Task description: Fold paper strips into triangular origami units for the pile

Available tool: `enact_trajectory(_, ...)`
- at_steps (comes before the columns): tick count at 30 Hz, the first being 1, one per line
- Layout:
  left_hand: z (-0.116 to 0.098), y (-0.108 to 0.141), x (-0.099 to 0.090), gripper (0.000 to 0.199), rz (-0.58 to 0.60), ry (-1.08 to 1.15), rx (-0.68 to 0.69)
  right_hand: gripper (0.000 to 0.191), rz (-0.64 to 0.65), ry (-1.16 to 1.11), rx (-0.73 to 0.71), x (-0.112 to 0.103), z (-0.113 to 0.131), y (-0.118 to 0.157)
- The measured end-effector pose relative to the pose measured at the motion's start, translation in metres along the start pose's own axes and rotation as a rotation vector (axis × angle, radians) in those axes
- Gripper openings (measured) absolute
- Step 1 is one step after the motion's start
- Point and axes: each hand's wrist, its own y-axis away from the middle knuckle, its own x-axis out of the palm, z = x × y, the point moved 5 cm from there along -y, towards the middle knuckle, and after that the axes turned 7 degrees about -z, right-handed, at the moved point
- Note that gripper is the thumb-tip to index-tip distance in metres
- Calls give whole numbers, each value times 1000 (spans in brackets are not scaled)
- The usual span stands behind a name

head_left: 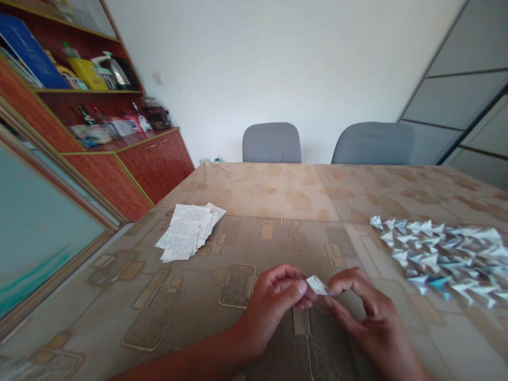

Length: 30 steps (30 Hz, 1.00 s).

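A small folded piece of printed paper (317, 285) is held between my two hands above the table. My left hand (281, 291) pinches its left end between thumb and fingers. At its right end, the thumb and index finger of my right hand (359, 301) close on the other tip. A loose pile of printed paper slips (184, 233) lies on the table to the left. Over on the right, several small folded paper pieces (428, 259) stand in rows, mostly white, with a teal one near the front.
The table (190, 328) has a patterned brown cover. Two grey chairs (272, 143) stand at its far edge by a white wall. A red-brown cabinet (154, 164) with shelves of bottles, boxes and a kettle is at the left.
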Motion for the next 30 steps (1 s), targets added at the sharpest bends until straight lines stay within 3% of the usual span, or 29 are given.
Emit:
enact_trajectory(4,-1,1,1,28,-8,32,-24,17,-13,155,-240,-5,14,-1)
enact_trajectory(7,-4,1,2,24,-16,-34,-19,18,40,182,-274,-2,18,-2)
enact_trajectory(19,-11,1,3,11,-33,-228,59,3,32,61,42,1,2,3)
enact_trajectory(30,-14,0,2,11,-15,-242,41,26,134,-109,310,6,-6,3)
